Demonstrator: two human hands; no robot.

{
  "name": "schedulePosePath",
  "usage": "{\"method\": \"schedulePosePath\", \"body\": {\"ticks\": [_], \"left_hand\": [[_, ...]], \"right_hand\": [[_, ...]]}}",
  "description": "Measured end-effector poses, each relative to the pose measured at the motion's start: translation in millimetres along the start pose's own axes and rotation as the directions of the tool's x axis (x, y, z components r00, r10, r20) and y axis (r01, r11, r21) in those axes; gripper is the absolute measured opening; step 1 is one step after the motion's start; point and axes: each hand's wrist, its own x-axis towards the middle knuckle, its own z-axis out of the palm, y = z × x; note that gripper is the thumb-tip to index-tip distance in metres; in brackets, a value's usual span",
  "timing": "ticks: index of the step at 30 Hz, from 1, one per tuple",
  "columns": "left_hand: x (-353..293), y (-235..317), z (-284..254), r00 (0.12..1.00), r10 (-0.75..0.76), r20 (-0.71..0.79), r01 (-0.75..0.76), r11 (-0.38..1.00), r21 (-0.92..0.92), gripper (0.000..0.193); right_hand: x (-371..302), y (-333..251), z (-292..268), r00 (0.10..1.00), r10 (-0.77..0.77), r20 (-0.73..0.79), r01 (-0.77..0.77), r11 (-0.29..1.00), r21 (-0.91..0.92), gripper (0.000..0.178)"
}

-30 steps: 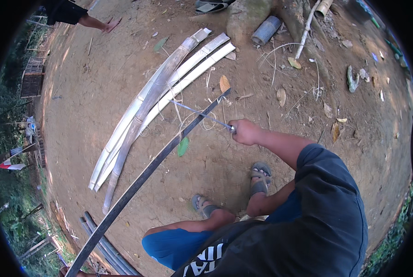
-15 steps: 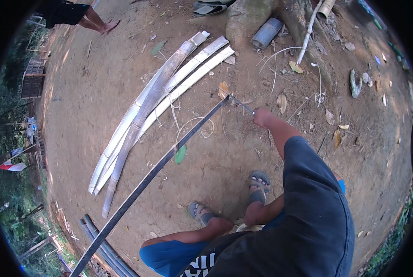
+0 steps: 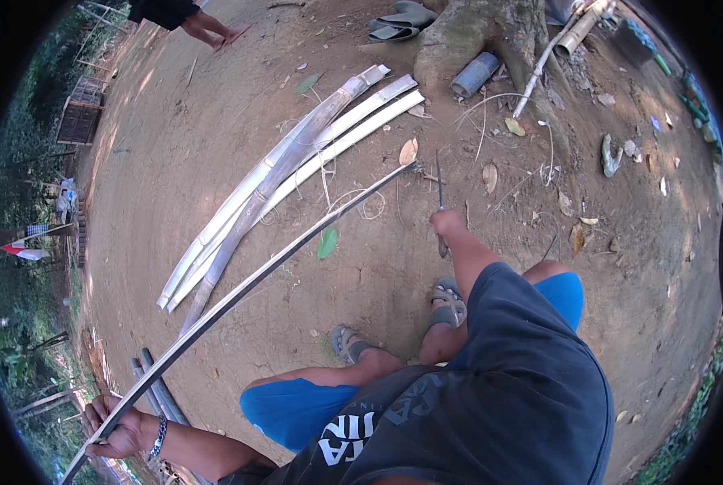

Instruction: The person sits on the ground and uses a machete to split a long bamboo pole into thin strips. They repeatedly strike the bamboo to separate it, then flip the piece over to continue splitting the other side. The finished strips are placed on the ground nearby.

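My left hand [image 3: 119, 428], with a bracelet at the wrist, is closed around the lower end of a long, narrow bamboo strip [image 3: 272, 263]. The strip slants up across the view, pale on one side and dark on the other. Its far tip ends near a dry brown leaf. In my right hand [image 3: 448, 222] is a knife [image 3: 440, 182] with a thin dark blade pointing away from me. The blade stands a little right of the strip's tip, apart from it. Part of the handle shows below my fist.
Several split bamboo lengths [image 3: 268, 182] lie on the dirt left of centre. Dark poles [image 3: 161, 388] rest at lower left. Beyond are tree roots [image 3: 458, 40], a short bamboo section [image 3: 475, 75] and a thin stick [image 3: 535, 81]. Another person's legs [image 3: 208, 28] show at top left.
My left hand has come into view, gripping the strip. The knife has moved from across the strip's tip to beside it, its blade now pointing away. The whole view has shifted slightly.
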Motion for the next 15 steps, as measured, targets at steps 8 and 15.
{"method": "schedulePosePath", "body": {"ticks": [8,15], "left_hand": [[-49.2,7.8,36.2,0.988,0.106,-0.111,-0.096,0.992,0.086,0.067],[-92.0,29.8,20.3,0.998,0.052,0.041,-0.055,0.997,0.063,0.082]], "right_hand": [[-149.4,-49.6,-21.8,0.995,-0.048,0.09,-0.019,0.781,0.624,0.012],[-328.8,-81.0,-21.0,0.764,-0.639,0.093,0.644,0.765,-0.034,0.024]]}}
